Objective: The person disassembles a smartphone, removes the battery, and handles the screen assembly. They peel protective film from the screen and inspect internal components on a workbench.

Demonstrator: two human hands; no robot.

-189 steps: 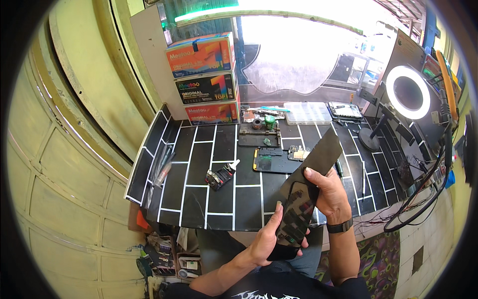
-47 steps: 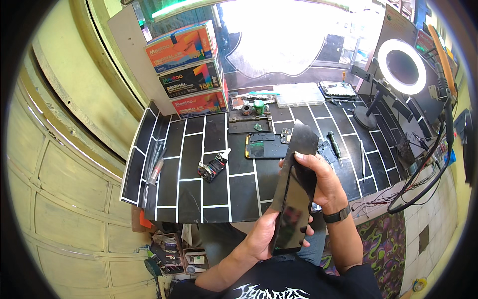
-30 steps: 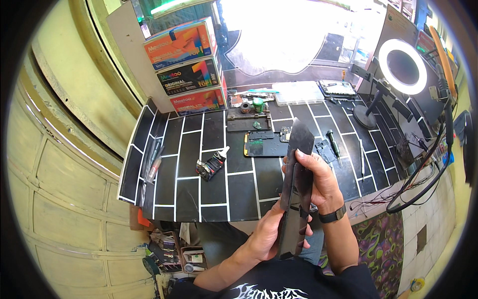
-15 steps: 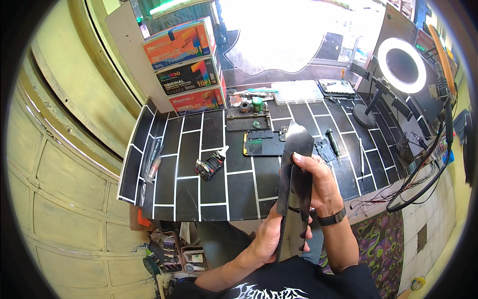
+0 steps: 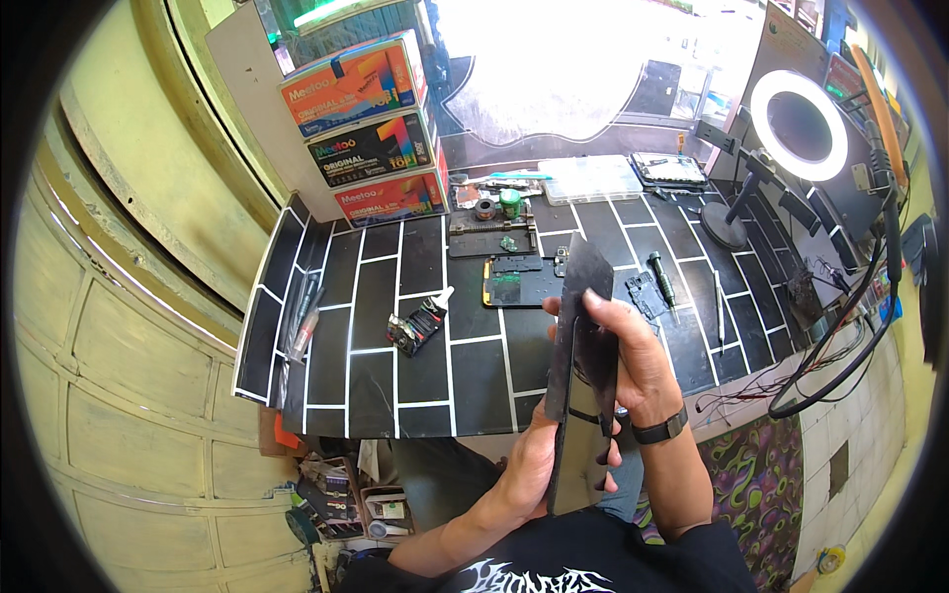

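Upright before me, close to the camera, is a dark, flat, glossy panel (image 5: 578,395) that looks like a phone screen. A narrow dark strip crosses its lower part. My left hand (image 5: 531,463) is closed on its lower left edge. From the right, my right hand (image 5: 647,371) grips it with the thumb on the upper face and fingertips showing lower down at its edge. Most of the fingers are hidden behind the panel. Just beyond its upper end lies an opened black phone body (image 5: 524,284) with a yellowish edge.
A metal holder (image 5: 484,237) with small round tins sits behind the phone body. A crumpled black packet (image 5: 419,324), a screwdriver (image 5: 661,281), small parts (image 5: 645,296) and a pen-like tool (image 5: 719,306) lie around. Stacked boxes (image 5: 376,158) stand back left; a lit ring lamp (image 5: 799,128) and cables (image 5: 870,346) are right.
The panel has turned slightly in my hands, and the bright reflection at its upper end is gone. Both hands keep their hold, shifting only a little.
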